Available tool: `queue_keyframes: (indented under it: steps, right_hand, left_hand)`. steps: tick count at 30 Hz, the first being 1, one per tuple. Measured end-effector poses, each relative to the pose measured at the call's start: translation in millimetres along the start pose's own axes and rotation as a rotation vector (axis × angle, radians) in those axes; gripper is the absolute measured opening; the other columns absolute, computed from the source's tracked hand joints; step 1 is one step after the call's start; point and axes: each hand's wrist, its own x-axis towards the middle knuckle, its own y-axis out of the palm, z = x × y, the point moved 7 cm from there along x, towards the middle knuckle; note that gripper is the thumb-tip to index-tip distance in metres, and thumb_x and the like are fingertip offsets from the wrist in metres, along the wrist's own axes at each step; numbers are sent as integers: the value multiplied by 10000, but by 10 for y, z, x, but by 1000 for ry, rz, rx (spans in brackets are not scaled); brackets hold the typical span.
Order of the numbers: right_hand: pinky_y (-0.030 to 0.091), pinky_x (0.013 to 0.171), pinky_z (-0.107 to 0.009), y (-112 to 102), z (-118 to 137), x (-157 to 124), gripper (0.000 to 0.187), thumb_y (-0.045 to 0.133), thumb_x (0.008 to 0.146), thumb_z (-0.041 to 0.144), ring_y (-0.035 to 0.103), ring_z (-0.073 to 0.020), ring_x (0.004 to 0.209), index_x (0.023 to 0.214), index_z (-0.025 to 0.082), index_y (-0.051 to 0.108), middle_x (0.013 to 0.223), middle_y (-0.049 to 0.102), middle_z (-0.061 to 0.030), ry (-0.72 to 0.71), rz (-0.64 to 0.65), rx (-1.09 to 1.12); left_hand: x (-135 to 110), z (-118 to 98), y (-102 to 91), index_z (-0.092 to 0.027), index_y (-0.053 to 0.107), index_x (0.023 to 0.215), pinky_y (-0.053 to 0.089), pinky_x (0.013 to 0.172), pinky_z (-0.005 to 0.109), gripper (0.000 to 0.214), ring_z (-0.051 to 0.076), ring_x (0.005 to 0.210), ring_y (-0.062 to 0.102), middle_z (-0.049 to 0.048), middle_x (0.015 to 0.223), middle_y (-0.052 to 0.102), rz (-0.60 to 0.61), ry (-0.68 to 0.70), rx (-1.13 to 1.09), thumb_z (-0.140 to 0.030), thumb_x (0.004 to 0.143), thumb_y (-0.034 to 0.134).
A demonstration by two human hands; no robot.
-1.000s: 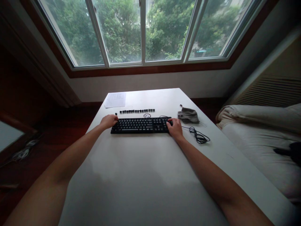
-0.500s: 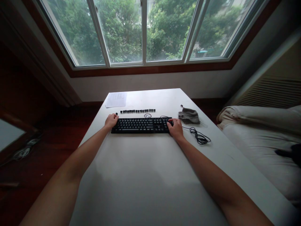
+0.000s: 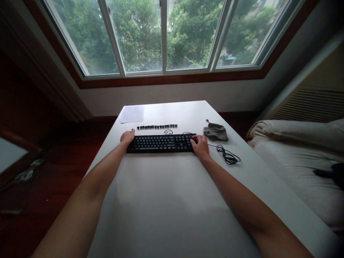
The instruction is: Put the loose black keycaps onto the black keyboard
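A black keyboard (image 3: 160,143) lies across the far half of the white table (image 3: 166,193). My left hand (image 3: 127,137) grips its left end with fingers curled over the edge. My right hand (image 3: 200,144) is wrapped round its right end. Behind the keyboard runs a row of several loose black keycaps (image 3: 156,126), with one single keycap (image 3: 132,129) just beyond my left hand. A small wire keycap puller (image 3: 168,132) rests between the row and the keyboard.
The keyboard's coiled black cable (image 3: 227,155) lies right of my right hand. A grey cloth (image 3: 215,132) sits behind it. A sheet of paper (image 3: 132,114) lies at the far left corner. A bed (image 3: 301,157) stands right of the table; windows are beyond.
My left forearm has swung inward to the right and the hand has settled on the keyboard's left end. The right hand and the keyboard have barely moved.
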Motion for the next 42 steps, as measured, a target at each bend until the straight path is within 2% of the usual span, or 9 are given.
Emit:
queue_keyframes:
  steps: [5,10,18,23,28,31,34,39,42]
  right_hand:
    - [454,1046,-487,0,13,-6,246,589,862,384,573,-310,1093,1010,219,696,1146,595,-134,-6,3,-2]
    - [446,1052,-487,10,25,-13,254,589,865,388,563,-312,1103,1020,214,689,1150,589,-137,-12,3,-12]
    - [449,1045,-479,-1,50,-20,254,578,872,389,563,-308,1094,1018,214,691,1147,589,-135,-1,7,-10]
    - [452,1040,-483,-25,78,-27,252,579,875,393,561,-308,1088,1012,215,693,1141,590,-135,-1,7,-8]
    - [452,1038,-478,-30,77,-24,252,581,872,381,563,-306,1090,1019,212,696,1152,588,-136,1,12,-16]
    - [450,1042,-476,-22,69,-19,253,583,870,377,566,-307,1092,1023,211,697,1156,592,-135,-1,16,-11]
    - [450,1046,-478,-18,65,-14,251,588,867,378,567,-307,1094,1019,210,697,1157,591,-135,-5,14,-4]
    - [458,1039,-485,-22,49,-8,242,590,871,385,566,-308,1092,1020,223,693,1149,593,-130,0,10,-6]
    - [461,1039,-487,-25,42,-7,241,587,873,385,569,-308,1091,1019,224,691,1149,594,-130,-9,8,-9]
  left_hand:
    - [-34,-40,-38,-224,783,1115,531,840,404,465,347,1100,701,178,1201,753,-20,-14,59,-522,983,451]
    - [-100,-134,-75,-219,739,1152,515,925,425,448,340,1174,664,179,1259,723,-75,43,119,-462,1025,385]
    - [-178,-205,-86,-192,571,1273,501,869,446,446,361,1081,697,211,1164,732,-109,98,100,-460,1072,277]
    - [-124,-208,-87,-202,587,1225,496,882,414,430,328,1086,683,195,1177,717,-121,129,96,-459,1074,277]
    - [59,-160,-159,-230,663,1196,496,952,409,285,309,1188,610,159,1266,646,-231,224,62,-309,1018,455]
    - [224,-107,-117,-254,675,1278,477,1041,381,376,276,1219,597,126,1316,625,-184,294,33,-190,928,551]
    - [358,-78,-58,-254,696,1299,474,1063,334,457,240,1166,633,94,1279,664,-108,334,22,-152,867,590]
    - [412,-83,-46,-256,784,1107,503,1013,336,303,254,1086,671,66,1123,753,-70,326,34,-244,832,659]
    - [366,-57,-87,-266,776,1099,525,936,334,281,255,1032,692,54,1067,777,-67,301,32,-324,845,672]
